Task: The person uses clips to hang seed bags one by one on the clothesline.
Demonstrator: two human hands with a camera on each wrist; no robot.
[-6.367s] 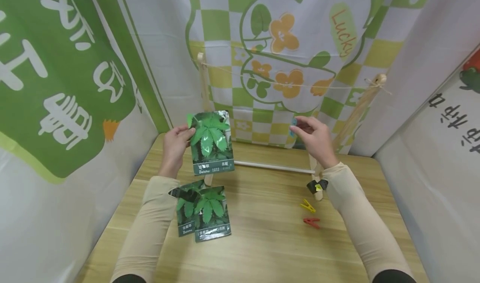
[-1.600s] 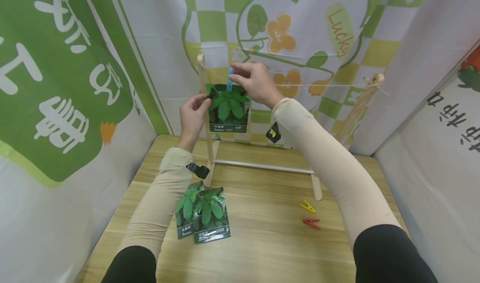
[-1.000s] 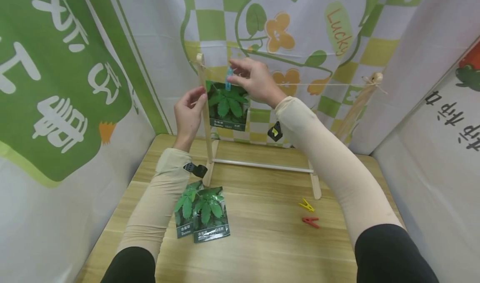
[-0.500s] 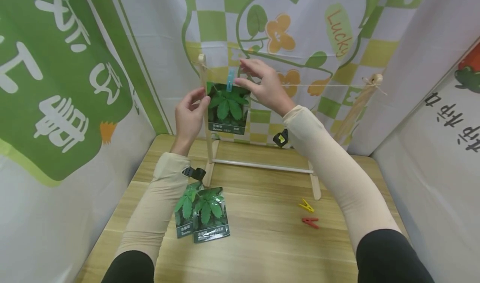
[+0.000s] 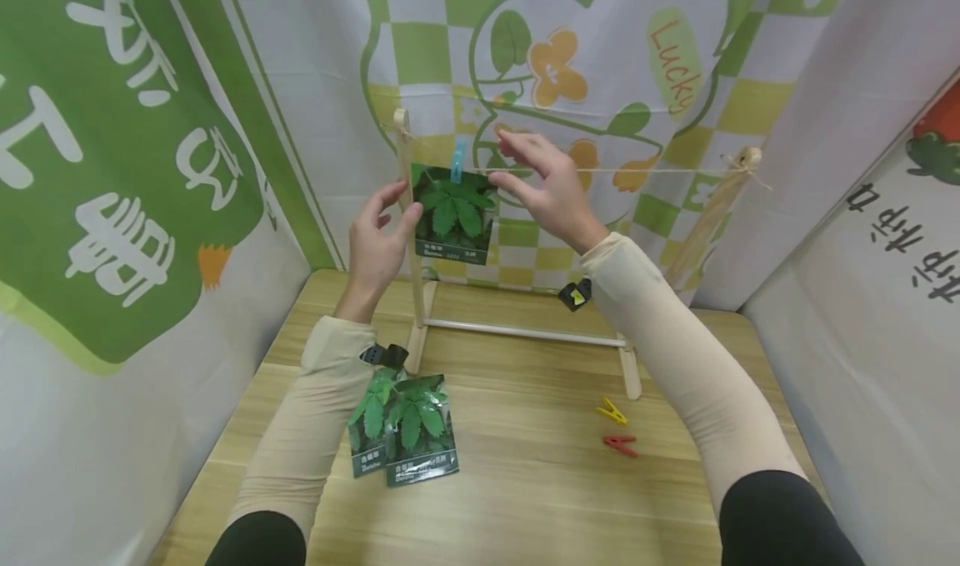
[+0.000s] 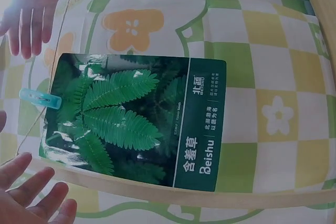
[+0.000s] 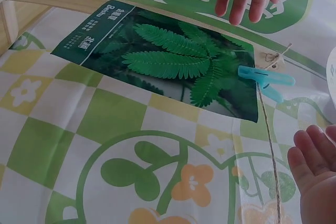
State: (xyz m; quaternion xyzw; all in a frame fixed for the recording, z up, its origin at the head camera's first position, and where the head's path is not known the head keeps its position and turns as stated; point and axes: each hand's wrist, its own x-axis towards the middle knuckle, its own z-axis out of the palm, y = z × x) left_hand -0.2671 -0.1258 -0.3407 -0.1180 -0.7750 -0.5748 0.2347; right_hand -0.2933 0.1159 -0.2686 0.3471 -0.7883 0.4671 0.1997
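A green seed packet [image 5: 452, 216] with a leaf picture hangs from a thin string [image 5: 645, 169], near the left post of a wooden stand. A light blue clothespin [image 5: 457, 162] grips its top edge and the string; the right wrist view shows this clothespin [image 7: 266, 77] side-on. My left hand [image 5: 378, 237] is beside the left post, fingers loosely bent and holding nothing; the left wrist view shows its fingers [image 6: 31, 190] apart from the packet [image 6: 131, 119]. To the right of the clothespin, my right hand [image 5: 551, 182] is held with fingers extended, holding nothing.
Two more seed packets [image 5: 420, 433] lie overlapping on the wooden table [image 5: 540, 483], below the left forearm. A yellow clothespin [image 5: 612, 411] and a red clothespin [image 5: 620, 445] lie at the right. A white rod [image 5: 525, 332] joins the stand's feet. Printed cloth hangs behind.
The packet was lifted from over the table to the string and clipped there with the blue clothespin. My right hand then let go and drew rightward; my left hand came off the packet's edge.
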